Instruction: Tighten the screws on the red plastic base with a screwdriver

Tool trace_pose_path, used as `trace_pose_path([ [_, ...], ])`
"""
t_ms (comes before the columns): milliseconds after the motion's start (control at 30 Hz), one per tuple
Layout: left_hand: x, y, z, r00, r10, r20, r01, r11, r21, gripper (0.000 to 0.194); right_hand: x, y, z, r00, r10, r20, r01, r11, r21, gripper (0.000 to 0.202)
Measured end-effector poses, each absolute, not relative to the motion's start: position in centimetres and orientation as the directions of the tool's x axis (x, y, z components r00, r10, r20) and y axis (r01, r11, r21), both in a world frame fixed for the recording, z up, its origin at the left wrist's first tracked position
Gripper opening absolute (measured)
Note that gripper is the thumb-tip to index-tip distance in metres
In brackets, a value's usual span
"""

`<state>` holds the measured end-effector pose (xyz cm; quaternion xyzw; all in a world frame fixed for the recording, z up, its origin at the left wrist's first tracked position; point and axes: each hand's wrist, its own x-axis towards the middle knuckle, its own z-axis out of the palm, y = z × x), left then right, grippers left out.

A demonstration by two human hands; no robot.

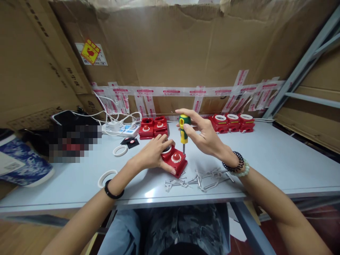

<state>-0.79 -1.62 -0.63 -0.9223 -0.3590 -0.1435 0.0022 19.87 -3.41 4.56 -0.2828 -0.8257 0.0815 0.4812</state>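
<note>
My left hand (155, 153) is closed round the left side of a red housing (178, 163), which lies on the table with a red dome and a white ring on top. Between the fingers of my right hand (203, 132) is an upright screwdriver (183, 127) with a green and yellow handle. Its tip meets the housing's far right corner. Loose screws and bolts (199, 180) are scattered in front and to the right of the housing.
Red housings (153, 128) stand behind my left hand, and more with white rings (233, 123) at the back right. White rings (120, 151), black pieces (132, 142), a power strip (120, 129) and a blue-white cup (26, 161) are on the left. Cardboard (170, 46) rises behind.
</note>
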Motion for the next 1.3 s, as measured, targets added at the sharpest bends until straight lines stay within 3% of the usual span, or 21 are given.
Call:
trace_pose_path([
  [67, -0.8, -1.6, -0.7, 0.701, 0.657, 0.278, 0.654, -0.747, 0.118, 0.085, 19.7, -3.4, 4.5, -0.332, 0.549, 0.768, 0.411, 0.816, -0.406, 0.029],
  [167, -0.8, -1.6, -0.8, 0.698, 0.654, 0.291, 0.651, -0.749, 0.123, 0.086, 19.6, -3.3, 4.3, -0.208, 0.495, 0.844, 0.574, 0.760, -0.304, 0.022],
  [233, -0.8, -1.5, -0.9, 0.697, 0.657, 0.288, 0.658, -0.745, 0.108, 0.087, 19.6, -3.4, 4.3, -0.216, 0.477, 0.852, 0.609, 0.748, -0.265, 0.023],
  [367, -0.8, -1.6, -0.8, 0.705, 0.654, 0.275, 0.655, -0.749, 0.101, 0.086, 20.0, -3.3, 4.5, -0.345, 0.555, 0.757, 0.400, 0.817, -0.416, 0.033],
  [433, -0.8, -1.6, -0.7, 0.705, 0.655, 0.271, 0.655, -0.749, 0.104, 0.085, 20.0, -3.2, 4.5, -0.325, 0.572, 0.754, 0.381, 0.808, -0.449, 0.031],
  [567, -0.8, -1.7, -0.7, 0.696, 0.663, 0.277, 0.665, -0.740, 0.099, 0.085, 19.9, -3.4, 4.4, -0.213, 0.484, 0.849, 0.585, 0.759, -0.286, 0.024],
  [633, -0.8, -1.7, -0.7, 0.695, 0.664, 0.277, 0.666, -0.739, 0.098, 0.086, 20.0, -3.5, 4.5, -0.258, 0.480, 0.838, 0.571, 0.775, -0.269, 0.027],
  [767, -0.9, -1.6, -0.8, 0.696, 0.667, 0.267, 0.664, -0.739, 0.115, 0.086, 20.2, -3.5, 4.6, -0.366, 0.550, 0.751, 0.424, 0.816, -0.391, 0.035],
  [967, -1.0, -1.4, -1.2, 0.680, 0.676, 0.286, 0.672, -0.730, 0.128, 0.089, 20.2, -3.9, 4.8, -0.306, 0.516, 0.800, 0.650, 0.727, -0.221, 0.043],
  [1133, -0.8, -1.6, -0.7, 0.696, 0.662, 0.279, 0.656, -0.743, 0.128, 0.086, 21.0, -4.0, 5.4, -0.488, 0.577, 0.655, 0.468, 0.807, -0.361, 0.051],
  [1300, -1.0, -1.5, -1.0, 0.689, 0.666, 0.284, 0.659, -0.740, 0.135, 0.088, 20.3, -3.6, 4.6, -0.290, 0.535, 0.793, 0.660, 0.712, -0.239, 0.033],
])
